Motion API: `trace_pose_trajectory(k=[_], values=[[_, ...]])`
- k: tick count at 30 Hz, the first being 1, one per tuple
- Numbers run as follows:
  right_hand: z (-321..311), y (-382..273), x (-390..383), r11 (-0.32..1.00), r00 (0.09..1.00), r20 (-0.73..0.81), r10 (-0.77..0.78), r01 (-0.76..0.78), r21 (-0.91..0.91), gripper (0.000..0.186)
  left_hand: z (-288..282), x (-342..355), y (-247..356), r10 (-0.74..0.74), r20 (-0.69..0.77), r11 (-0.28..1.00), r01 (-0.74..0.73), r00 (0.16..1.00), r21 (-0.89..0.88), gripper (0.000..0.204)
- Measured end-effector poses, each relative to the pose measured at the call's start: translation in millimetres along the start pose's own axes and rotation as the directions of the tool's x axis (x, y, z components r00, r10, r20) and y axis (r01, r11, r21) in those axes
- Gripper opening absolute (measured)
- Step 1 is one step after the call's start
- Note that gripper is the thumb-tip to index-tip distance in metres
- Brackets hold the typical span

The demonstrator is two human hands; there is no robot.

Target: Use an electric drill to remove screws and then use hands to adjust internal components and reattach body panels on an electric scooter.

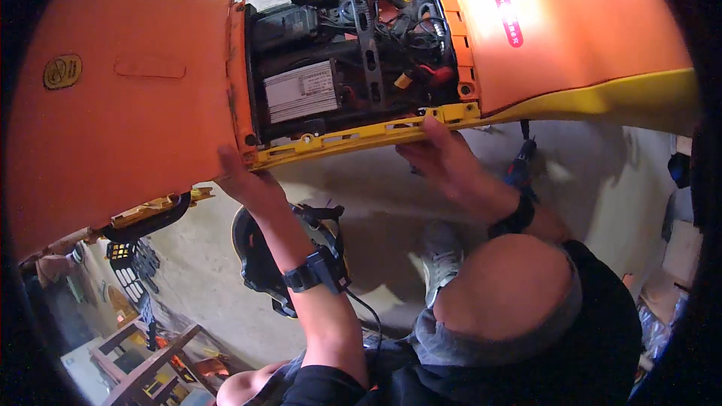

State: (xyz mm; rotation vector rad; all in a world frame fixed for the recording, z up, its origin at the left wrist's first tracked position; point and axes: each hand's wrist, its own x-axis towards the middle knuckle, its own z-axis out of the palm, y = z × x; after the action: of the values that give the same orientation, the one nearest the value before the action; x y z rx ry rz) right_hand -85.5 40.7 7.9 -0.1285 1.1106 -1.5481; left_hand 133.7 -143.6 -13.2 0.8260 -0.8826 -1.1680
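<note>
An orange and yellow vehicle body stretches across the upper view, with a left orange panel [128, 120], a right orange panel [571, 30] and an open bay holding wiring, a silver box [299, 90] and a black bracket [366, 45]. A yellow rail [338, 135] runs along the bay's near edge. My left hand [252, 184] grips the left panel's lower edge beside the rail's left end; some fingertips are hidden. My right hand [451, 165] touches the rail's right part from below, fingers apart, one fingertip up at its face.
A black and yellow round object [256, 256] lies on the floor [398, 210] below my hands. A power drill [519, 165] is behind my right wrist. A wooden frame [150, 368] and assorted parts lie lower left; cardboard [681, 252] lies at the right.
</note>
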Motion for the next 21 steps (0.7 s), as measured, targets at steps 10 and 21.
trace_pose_trajectory(k=[10, 21], values=[[-1, -38, -24, 0.898, 0.976, 0.108, 0.190, -0.128, -0.421, 0.059, -26, 13, -35, -0.114, -0.071, 0.993, 0.113, 0.991, -0.019, 0.030], [180, -81, -35, -0.033, 0.374, 0.375, 0.848, 0.744, -0.667, 0.033, -7, 14, -2, -0.066, -0.092, 0.982, 0.049, 0.994, -0.182, 0.054]])
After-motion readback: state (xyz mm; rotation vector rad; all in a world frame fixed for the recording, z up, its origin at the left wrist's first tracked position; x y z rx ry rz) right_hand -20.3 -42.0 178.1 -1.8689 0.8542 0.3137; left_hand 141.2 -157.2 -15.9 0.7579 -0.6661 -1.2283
